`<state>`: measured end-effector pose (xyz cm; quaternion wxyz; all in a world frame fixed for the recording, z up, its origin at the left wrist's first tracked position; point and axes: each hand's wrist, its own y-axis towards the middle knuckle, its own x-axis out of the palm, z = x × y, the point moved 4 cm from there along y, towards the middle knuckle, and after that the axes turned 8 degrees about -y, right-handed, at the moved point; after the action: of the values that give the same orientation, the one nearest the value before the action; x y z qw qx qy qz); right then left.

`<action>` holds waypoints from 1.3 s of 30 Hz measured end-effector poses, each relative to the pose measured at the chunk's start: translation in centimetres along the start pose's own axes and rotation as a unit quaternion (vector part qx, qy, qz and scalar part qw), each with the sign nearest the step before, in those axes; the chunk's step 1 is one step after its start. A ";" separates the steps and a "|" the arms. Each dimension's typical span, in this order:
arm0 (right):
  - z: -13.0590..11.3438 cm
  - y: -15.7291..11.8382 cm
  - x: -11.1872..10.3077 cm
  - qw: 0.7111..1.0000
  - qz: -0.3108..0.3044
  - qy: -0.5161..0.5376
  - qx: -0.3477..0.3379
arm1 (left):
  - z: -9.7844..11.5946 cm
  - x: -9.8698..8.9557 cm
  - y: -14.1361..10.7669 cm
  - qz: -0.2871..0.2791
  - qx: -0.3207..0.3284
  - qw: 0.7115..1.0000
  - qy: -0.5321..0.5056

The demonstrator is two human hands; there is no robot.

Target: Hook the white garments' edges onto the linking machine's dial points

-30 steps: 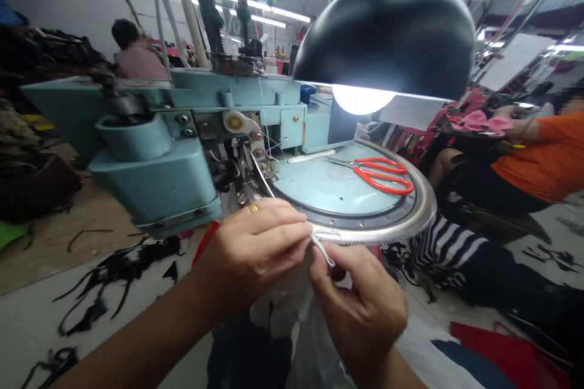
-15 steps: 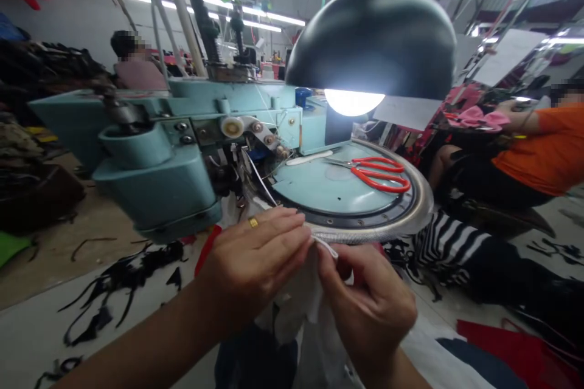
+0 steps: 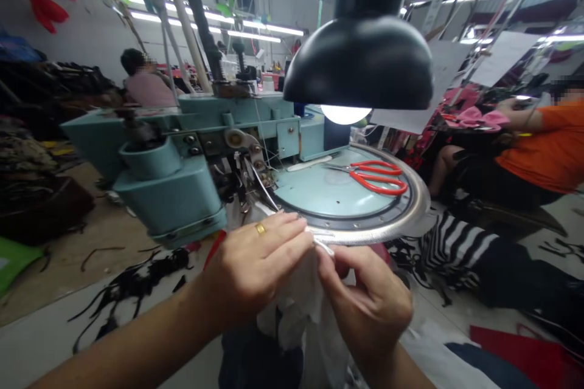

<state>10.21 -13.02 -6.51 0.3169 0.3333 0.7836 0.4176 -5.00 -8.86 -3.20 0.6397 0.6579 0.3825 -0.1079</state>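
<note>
White fabric (image 3: pixel 292 322) hangs from the edge of a round metal dial ring (image 3: pixel 365 234) with fine points along its rim. My left hand (image 3: pixel 264 258), a gold ring on one finger, presses its closed fingers on the fabric at the ring's near edge; its thumb is hidden. My right hand (image 3: pixel 369 301) pinches the folded fabric edge between thumb and forefinger just right of it. Beyond both hands, red-handled scissors (image 3: pixel 376 177) and a slim whitish tool (image 3: pixel 310 163) lie on the machine's pale green plate (image 3: pixel 319 191).
The green machine head (image 3: pixel 168 194) stands left of the ring. A black lamp (image 3: pixel 360 67) hangs lit above the plate. Dark scraps (image 3: pixel 132 285) litter the floor at left, striped cloth (image 3: pixel 456 243) lies at right. A person in orange (image 3: pixel 538 140) sits right; another (image 3: pixel 148 82) is behind.
The view has shifted slightly, so the machine and lamp sit differently in it. Both hands stay at the ring's near edge, with the right still pinching the fabric.
</note>
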 end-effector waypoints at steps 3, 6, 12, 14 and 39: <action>0.1 0.0 -0.1 1.000 0.012 0.000 0.003 | 0.3 0.0 0.4 0.005 0.001 1.000 0.023; 0.1 -0.1 0.0 1.000 0.015 0.003 -0.004 | 0.6 -0.1 0.7 0.009 -0.001 1.000 0.029; 0.3 -0.2 0.1 1.000 0.021 0.016 0.001 | 0.6 0.0 1.2 0.024 -0.014 0.999 0.017; 0.3 -0.2 0.1 1.000 0.016 0.025 -0.005 | 0.4 0.1 1.3 0.026 -0.015 1.000 0.006; 1.1 -1.0 1.1 0.988 0.016 0.100 0.113 | 0.0 0.2 1.0 0.008 0.016 1.000 -0.004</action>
<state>10.14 -12.13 -8.12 0.1903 0.3365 0.8480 0.3626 -4.18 -8.68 -2.58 0.6316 0.6706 0.3730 -0.1109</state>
